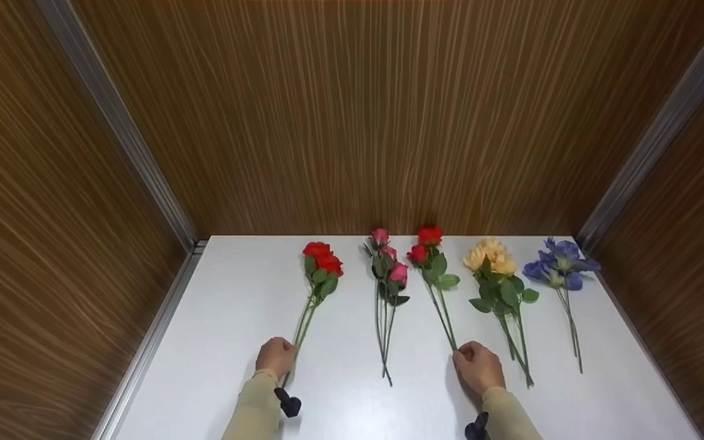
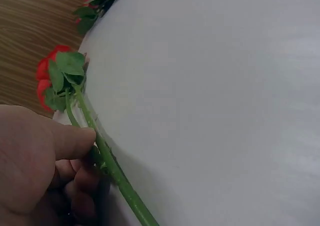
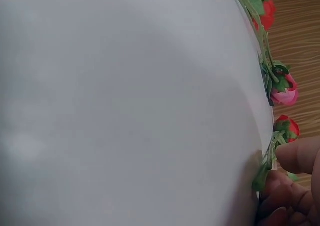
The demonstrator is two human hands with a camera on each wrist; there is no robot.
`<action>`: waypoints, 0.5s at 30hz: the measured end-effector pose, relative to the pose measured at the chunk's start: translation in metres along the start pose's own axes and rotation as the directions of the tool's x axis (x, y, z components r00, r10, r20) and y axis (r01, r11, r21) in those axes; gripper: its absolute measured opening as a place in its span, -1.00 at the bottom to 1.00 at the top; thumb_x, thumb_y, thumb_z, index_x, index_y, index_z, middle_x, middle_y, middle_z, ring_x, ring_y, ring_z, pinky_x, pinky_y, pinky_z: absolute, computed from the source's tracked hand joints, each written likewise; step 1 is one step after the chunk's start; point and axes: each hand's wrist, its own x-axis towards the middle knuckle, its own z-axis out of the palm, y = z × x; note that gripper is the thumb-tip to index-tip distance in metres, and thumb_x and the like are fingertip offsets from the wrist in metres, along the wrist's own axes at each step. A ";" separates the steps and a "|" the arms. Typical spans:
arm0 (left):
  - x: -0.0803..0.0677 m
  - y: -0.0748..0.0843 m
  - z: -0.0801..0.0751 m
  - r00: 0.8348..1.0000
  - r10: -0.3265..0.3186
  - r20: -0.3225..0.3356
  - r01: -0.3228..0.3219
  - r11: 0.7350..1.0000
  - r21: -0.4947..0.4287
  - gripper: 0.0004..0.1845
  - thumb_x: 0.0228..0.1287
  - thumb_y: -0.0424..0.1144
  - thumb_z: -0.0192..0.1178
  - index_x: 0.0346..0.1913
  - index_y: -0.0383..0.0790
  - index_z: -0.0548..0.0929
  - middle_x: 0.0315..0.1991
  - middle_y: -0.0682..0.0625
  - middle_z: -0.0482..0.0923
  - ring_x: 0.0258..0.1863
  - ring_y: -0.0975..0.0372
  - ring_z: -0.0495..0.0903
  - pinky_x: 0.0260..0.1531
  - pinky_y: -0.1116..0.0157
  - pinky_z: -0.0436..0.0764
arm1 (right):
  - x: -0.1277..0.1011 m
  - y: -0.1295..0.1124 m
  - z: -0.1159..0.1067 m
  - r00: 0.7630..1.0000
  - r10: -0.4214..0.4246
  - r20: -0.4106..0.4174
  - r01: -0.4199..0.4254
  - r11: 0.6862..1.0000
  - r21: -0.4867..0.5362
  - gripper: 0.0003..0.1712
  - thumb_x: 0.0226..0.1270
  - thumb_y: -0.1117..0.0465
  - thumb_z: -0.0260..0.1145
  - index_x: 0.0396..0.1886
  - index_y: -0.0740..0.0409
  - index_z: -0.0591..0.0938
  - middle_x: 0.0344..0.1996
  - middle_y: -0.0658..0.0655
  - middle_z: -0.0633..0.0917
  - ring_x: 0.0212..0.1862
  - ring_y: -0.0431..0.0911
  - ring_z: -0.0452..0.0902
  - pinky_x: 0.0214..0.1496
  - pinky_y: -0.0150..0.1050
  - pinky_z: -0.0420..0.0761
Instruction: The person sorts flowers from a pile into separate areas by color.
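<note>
My left hand (image 1: 277, 355) pinches the green stems of a bunch of red flowers (image 1: 322, 258) on the left of the white table. In the left wrist view the thumb and fingers close round those stems (image 2: 107, 153), whose lower ends run past the hand. Farther right, my right hand (image 1: 479, 366) pinches the stem ends of red roses (image 1: 429, 237) between thumb and forefinger. The right wrist view shows these stem ends (image 3: 261, 177) at the fingertips. Between the two hands lie pink roses (image 1: 397, 273) with long thin stems.
Yellow flowers (image 1: 490, 255) lie right of the right hand, and blue-purple flowers (image 1: 561, 264) lie beyond them near the table's right edge. Wood-grain panels (image 1: 352, 122) rise behind and at both sides of the white table (image 1: 205, 330). Metal strips (image 1: 126, 122) run along the corners.
</note>
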 end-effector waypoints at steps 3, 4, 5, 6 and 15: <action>0.003 -0.003 -0.004 0.999 0.014 -0.036 -0.016 0.999 -0.040 -0.85 0.30 -0.32 0.09 -0.38 -0.33 0.57 -0.47 -0.05 0.51 -0.43 0.12 0.48 -0.32 0.13 0.49 | 0.001 0.001 0.000 1.000 0.001 -0.002 -0.001 1.000 0.004 -0.82 0.25 0.14 0.31 -0.32 0.18 0.62 -0.52 0.02 0.55 -0.41 -0.09 0.43 -0.30 -0.17 0.40; 0.003 -0.004 -0.005 0.998 0.025 -0.058 -0.027 0.998 -0.051 -0.86 0.30 -0.34 0.08 -0.38 -0.33 0.56 -0.48 -0.06 0.51 -0.44 0.13 0.48 -0.33 0.14 0.49 | 0.001 0.001 -0.001 1.000 0.001 -0.004 -0.001 1.000 0.007 -0.82 0.25 0.14 0.32 -0.32 0.18 0.62 -0.52 0.02 0.56 -0.41 -0.09 0.44 -0.30 -0.17 0.41; 0.004 -0.005 -0.007 0.996 0.033 -0.078 -0.038 0.997 -0.062 -0.86 0.30 -0.35 0.09 -0.38 -0.34 0.56 -0.48 -0.05 0.51 -0.44 0.13 0.47 -0.34 0.15 0.48 | 0.001 0.001 -0.001 1.000 0.005 -0.005 -0.005 1.000 0.011 -0.82 0.25 0.14 0.32 -0.32 0.18 0.62 -0.52 0.02 0.56 -0.42 -0.09 0.44 -0.30 -0.17 0.41; 0.005 -0.005 -0.009 0.995 0.037 -0.096 -0.044 0.997 -0.071 -0.87 0.30 -0.35 0.08 -0.38 -0.33 0.55 -0.49 -0.05 0.50 -0.44 0.14 0.47 -0.34 0.16 0.48 | 0.001 0.001 -0.001 1.000 0.003 -0.005 -0.003 1.000 0.012 -0.82 0.25 0.14 0.32 -0.32 0.18 0.62 -0.52 0.02 0.56 -0.42 -0.09 0.44 -0.31 -0.17 0.41; 0.007 -0.002 -0.024 0.989 0.036 -0.145 -0.055 0.990 -0.129 -0.84 0.39 -0.34 0.05 -0.24 -0.41 0.55 -0.40 -0.11 0.53 -0.36 0.09 0.51 -0.28 0.13 0.50 | 0.001 0.002 -0.002 1.000 0.022 0.006 -0.022 1.000 0.011 -0.80 0.25 0.13 0.31 -0.28 0.20 0.63 -0.47 0.05 0.58 -0.37 -0.07 0.45 -0.29 -0.16 0.42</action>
